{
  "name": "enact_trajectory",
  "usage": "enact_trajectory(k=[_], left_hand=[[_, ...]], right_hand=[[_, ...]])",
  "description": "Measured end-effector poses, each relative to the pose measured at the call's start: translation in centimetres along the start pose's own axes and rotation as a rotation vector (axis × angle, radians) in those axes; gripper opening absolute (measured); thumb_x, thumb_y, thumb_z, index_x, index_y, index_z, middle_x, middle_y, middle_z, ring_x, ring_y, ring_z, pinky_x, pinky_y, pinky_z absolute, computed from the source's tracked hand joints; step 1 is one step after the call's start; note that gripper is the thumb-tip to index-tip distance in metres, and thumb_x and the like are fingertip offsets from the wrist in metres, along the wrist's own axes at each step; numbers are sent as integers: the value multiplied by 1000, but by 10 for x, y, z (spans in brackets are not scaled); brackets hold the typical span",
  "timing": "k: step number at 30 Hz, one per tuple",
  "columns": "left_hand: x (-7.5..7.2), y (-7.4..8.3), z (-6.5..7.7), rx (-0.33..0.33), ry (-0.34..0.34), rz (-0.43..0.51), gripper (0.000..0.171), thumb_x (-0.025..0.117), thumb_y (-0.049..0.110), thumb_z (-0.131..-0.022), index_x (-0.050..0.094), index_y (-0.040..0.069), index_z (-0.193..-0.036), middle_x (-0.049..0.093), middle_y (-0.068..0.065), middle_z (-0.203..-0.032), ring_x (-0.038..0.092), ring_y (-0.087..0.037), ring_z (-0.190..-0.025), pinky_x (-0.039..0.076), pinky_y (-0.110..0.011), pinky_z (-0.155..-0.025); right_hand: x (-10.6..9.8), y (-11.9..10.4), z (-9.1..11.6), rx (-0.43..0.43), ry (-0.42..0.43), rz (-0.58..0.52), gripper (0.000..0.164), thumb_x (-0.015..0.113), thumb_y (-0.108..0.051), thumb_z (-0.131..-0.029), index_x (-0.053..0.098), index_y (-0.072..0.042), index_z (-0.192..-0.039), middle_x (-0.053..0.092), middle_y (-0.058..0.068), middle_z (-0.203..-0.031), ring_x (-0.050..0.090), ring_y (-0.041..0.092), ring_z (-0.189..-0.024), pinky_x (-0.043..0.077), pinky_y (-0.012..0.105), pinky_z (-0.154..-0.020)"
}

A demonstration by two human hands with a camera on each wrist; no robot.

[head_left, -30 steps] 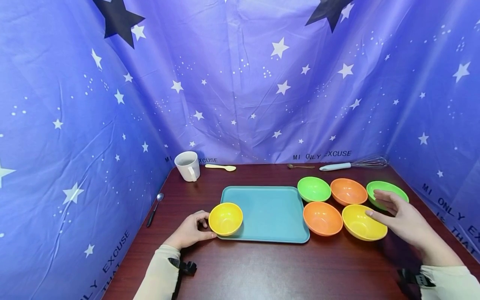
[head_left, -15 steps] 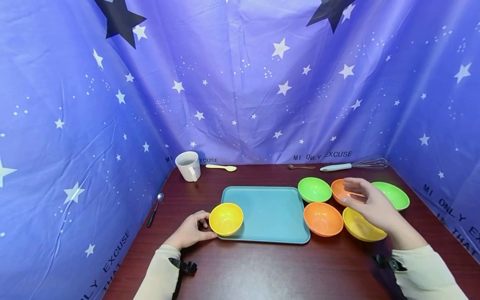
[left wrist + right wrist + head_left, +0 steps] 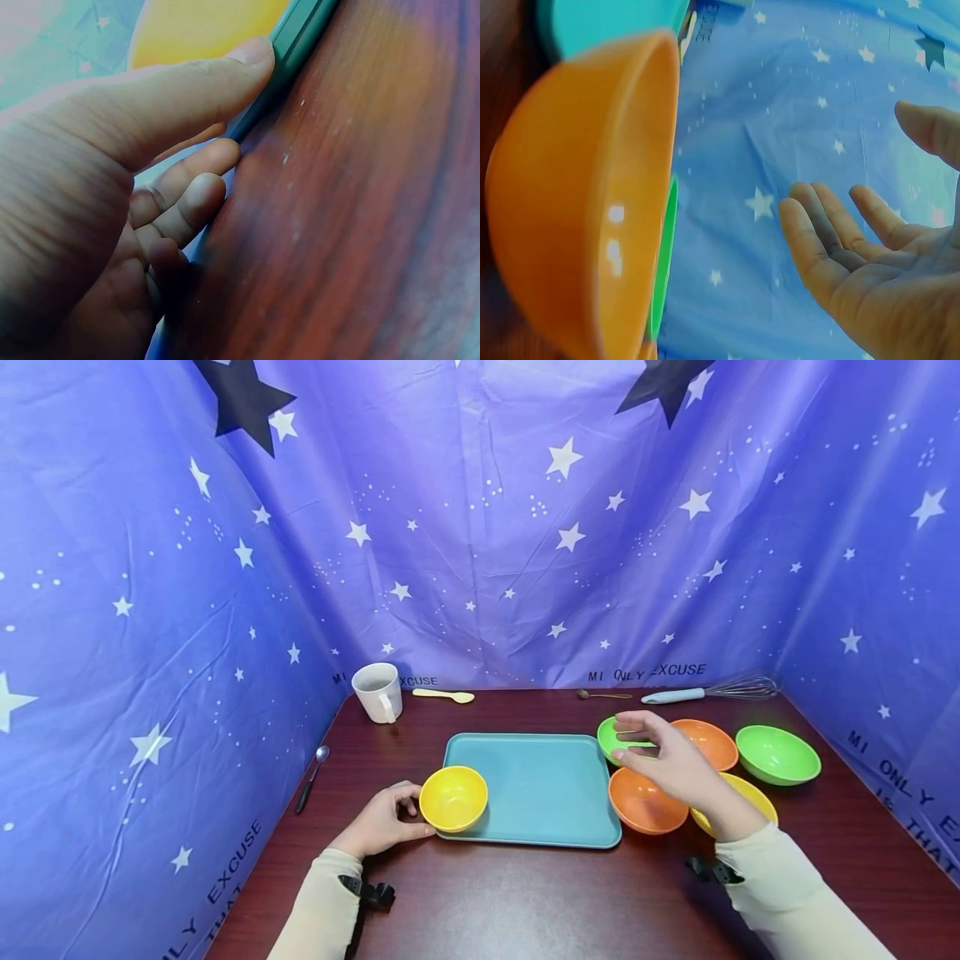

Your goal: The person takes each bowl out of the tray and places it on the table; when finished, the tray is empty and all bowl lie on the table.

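Note:
My left hand point(image 3: 380, 818) holds the blue-green tray point(image 3: 540, 789) at its near left corner. In the left wrist view the thumb point(image 3: 202, 82) lies along the tray rim point(image 3: 296, 41), with the other fingers curled below it. On that corner stands a small yellow bowl point(image 3: 453, 798), right beside the left hand. My right hand point(image 3: 671, 764), fingers apart and holding nothing, is over the bowls right of the tray. It partly covers a green bowl point(image 3: 611, 737) and an orange bowl point(image 3: 647, 806); that orange bowl point(image 3: 562, 187) looms large in the right wrist view.
Farther right are another orange bowl point(image 3: 708, 743), a yellow bowl point(image 3: 753, 793) and a green bowl point(image 3: 777, 754). Along the back lie a white mug point(image 3: 377, 693), a cream spoon point(image 3: 444, 696), a thin small spoon point(image 3: 603, 695) and a whisk point(image 3: 708, 691). A dark-handled spoon point(image 3: 312, 778) lies left.
My right hand has moved left, from over the right yellow and green bowls to over the left green and orange ones. The left hand and the bowl on the tray have stayed put.

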State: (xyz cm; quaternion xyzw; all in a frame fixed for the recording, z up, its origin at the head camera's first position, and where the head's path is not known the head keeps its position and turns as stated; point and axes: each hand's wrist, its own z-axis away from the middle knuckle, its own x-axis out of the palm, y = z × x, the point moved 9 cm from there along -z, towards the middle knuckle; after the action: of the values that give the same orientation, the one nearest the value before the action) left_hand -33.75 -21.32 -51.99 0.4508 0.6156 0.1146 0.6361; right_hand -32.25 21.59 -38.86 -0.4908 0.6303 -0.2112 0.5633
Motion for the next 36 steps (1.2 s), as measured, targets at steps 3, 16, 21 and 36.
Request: enact_trajectory(k=[3,16,21,36], left_hand=[[0,1,0,1,-1,1,47,96,36,-77,71,30,-116,61,8,-94,59,-15,-89,52,-28,-77],[1,-1,0,-11,-3,11,47,96,36,-76,71,32,-116,61,8,-94,59,-16,-89,53,-28,-77],[1,-1,0,-7,-1,10,47,96,37,-77,71,32,-116,61,9,-94,59,-16,-90,53,-28,-77],[1,1,0,-2,-1,6,45,95,39,-77,71,32,-114,61,9,-95,58,-15,-89,52,-29,-77]], right_hand=[[14,-2,-6,-2,-20,-48,52,73,-13,-100,50,-1,-145,60,24,-136,62,43,-122,53,27,-95],[68,-10,-24,42,-112,-95,55,75,-18,-99,51,-2,-145,62,18,-134,62,36,-122,50,52,-102],[90,-13,-28,74,-151,-108,53,75,-18,-99,51,-2,-144,63,16,-132,62,34,-120,52,46,-98],[142,-11,-38,112,-256,-171,52,75,-18,-98,54,0,-143,64,21,-132,65,31,-115,55,41,-93]])
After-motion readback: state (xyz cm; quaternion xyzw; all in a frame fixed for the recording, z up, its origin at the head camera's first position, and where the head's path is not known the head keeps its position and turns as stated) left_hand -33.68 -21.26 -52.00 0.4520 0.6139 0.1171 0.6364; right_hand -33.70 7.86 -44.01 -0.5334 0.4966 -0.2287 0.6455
